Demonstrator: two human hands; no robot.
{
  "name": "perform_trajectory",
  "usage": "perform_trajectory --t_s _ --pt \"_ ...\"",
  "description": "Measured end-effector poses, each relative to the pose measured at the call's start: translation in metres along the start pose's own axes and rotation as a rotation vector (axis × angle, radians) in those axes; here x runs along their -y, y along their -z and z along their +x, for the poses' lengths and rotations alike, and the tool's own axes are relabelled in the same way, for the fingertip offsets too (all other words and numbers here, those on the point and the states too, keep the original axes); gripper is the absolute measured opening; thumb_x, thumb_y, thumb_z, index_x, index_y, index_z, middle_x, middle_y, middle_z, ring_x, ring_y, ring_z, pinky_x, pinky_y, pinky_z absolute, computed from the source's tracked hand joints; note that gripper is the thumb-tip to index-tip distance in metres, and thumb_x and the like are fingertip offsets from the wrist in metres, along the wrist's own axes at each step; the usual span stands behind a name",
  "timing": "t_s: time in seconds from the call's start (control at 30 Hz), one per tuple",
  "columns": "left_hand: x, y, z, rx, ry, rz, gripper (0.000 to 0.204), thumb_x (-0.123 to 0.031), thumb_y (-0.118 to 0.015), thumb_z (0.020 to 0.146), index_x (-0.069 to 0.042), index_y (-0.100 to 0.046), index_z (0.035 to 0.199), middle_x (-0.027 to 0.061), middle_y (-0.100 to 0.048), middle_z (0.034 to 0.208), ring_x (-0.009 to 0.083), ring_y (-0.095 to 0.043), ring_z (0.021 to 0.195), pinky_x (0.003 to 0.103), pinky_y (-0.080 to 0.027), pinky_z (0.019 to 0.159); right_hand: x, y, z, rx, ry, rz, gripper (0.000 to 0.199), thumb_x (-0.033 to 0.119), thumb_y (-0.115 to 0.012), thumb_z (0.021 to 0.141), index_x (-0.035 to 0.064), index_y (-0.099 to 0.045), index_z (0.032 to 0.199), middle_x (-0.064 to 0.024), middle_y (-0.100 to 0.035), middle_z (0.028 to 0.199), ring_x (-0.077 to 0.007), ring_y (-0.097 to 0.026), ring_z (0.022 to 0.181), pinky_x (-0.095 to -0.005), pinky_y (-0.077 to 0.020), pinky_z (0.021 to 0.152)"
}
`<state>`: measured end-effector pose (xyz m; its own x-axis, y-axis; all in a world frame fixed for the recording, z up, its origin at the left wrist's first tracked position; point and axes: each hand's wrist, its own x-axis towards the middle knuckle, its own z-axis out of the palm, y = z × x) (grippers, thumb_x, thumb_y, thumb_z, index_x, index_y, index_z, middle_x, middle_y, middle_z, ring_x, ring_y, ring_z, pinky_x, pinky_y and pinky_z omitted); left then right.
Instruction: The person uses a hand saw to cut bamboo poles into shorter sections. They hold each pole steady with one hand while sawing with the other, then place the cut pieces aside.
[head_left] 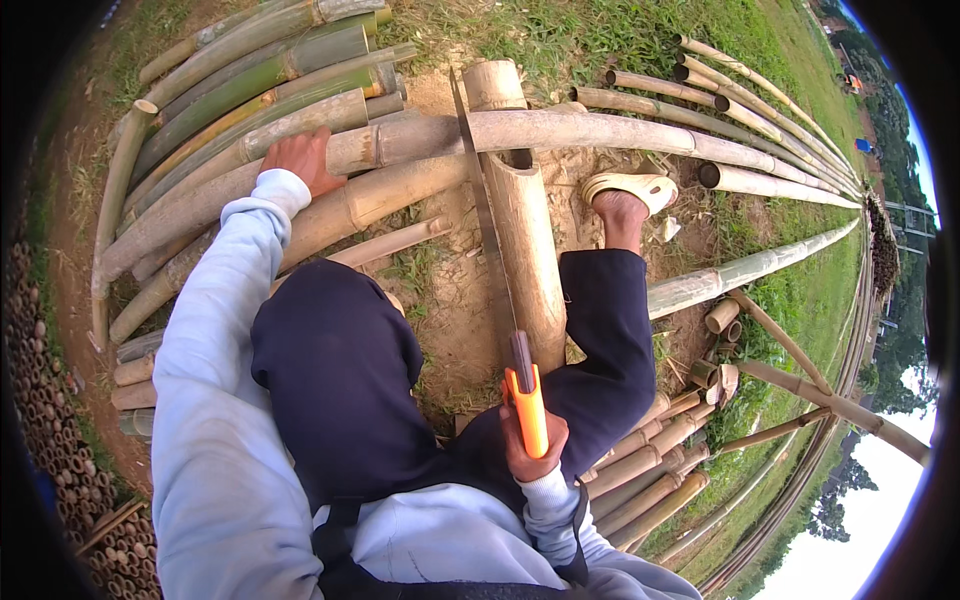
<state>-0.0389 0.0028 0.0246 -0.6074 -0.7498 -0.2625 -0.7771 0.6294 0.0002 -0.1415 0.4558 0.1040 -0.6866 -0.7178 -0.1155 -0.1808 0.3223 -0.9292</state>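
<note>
My right hand (520, 462) is closed round the orange handle of a handsaw (529, 405). The long thin blade points away from me and crosses a pale bamboo pole (580, 128) that lies sideways in front of me. Left of the blade, my left hand (303, 162) grips this pole from above. Under the crossing, a thick bamboo log (527, 245) with a notch carries the pole. Whether the teeth have cut into the pole cannot be made out. My sandalled foot (622, 200) stands to the right of the log.
Cut bamboo lengths (300, 55) lie side by side at the upper left. Long poles (755, 115) stretch away to the right. Many short pieces (75, 450) are stacked at the lower left. More cut pieces (655, 465) lie beside my right leg, near a pole frame (830, 400).
</note>
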Motion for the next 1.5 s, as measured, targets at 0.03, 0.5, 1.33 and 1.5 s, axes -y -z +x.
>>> perform_trajectory --t_s 0.03,0.5,1.33,1.5 --pt "0.000 0.000 0.000 -0.002 0.001 -0.015 0.066 -0.043 -0.083 0.076 -0.005 -0.062 0.126 0.0250 -0.075 0.104 0.0435 -0.072 0.101 0.052 -0.056 0.092 -0.009 -0.010 0.032 0.008 -0.021 0.011 0.009 0.003 -0.072 0.093 -0.0036 -0.071 0.098 -0.0054 -0.064 0.071 -0.0096 -0.058 0.065 -0.0289 -0.0496 0.063" --pt "0.003 -0.001 -0.001 0.026 0.003 0.001 0.068 -0.047 -0.083 0.078 -0.005 -0.061 0.127 0.0235 -0.075 0.108 0.0422 -0.071 0.106 0.051 -0.056 0.097 0.013 0.014 -0.027 0.072 -0.158 -0.082 0.009 0.005 -0.074 0.093 -0.0031 -0.069 0.095 -0.0052 -0.059 0.067 -0.0109 -0.054 0.061 -0.0307 -0.0475 0.059" --pt "-0.004 0.013 0.010 0.069 -0.014 -0.016 0.070 -0.044 -0.081 0.076 -0.007 -0.062 0.132 0.0249 -0.075 0.108 0.0430 -0.070 0.108 0.053 -0.055 0.097 -0.011 -0.063 0.172 0.054 0.051 0.156 0.022 0.010 -0.073 0.098 -0.0018 -0.063 0.083 -0.0004 -0.054 0.066 -0.0083 -0.045 0.061 -0.0299 -0.0397 0.054" --pt "0.004 0.003 -0.002 0.020 -0.018 -0.016 0.066 -0.047 -0.082 0.079 -0.004 -0.063 0.125 0.0225 -0.075 0.108 0.0415 -0.072 0.104 0.050 -0.056 0.097 -0.024 -0.019 0.038 0.027 -0.067 0.072 0.012 0.007 -0.074 0.096 -0.0038 -0.068 0.096 -0.0028 -0.058 0.069 -0.0089 -0.050 0.064 -0.0305 -0.0468 0.059"
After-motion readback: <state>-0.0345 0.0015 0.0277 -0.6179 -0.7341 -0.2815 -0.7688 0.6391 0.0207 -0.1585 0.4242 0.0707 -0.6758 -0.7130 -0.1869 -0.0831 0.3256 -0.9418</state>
